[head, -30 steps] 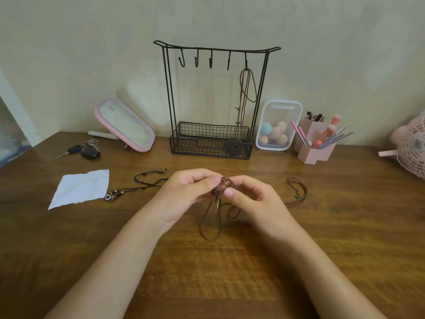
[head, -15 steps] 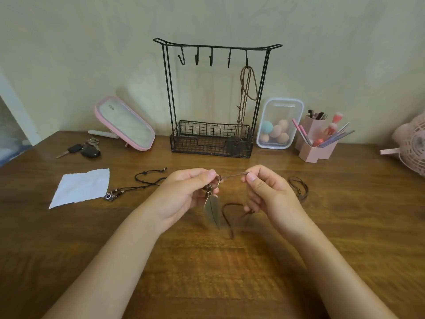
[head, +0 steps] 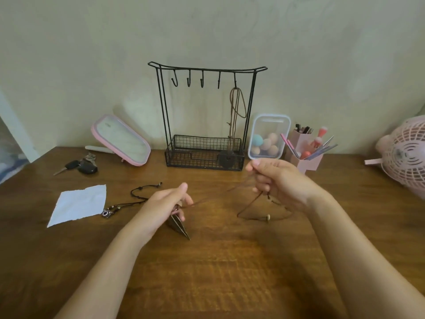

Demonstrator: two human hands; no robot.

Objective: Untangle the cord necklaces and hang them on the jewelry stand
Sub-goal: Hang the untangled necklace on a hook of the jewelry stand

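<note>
Brown cord necklace runs taut between both hands above the wooden tabletop. The left grip pinches it near its dull, leaf-shaped metal pendant, which hangs below the fingers. The right grip curls round the thin cord, whose beaded slack loops onto the wood. Behind, the black wire jewelry stand carries another brown cord on its rightmost hook. A black beaded cord necklace lies to the left.
</note>
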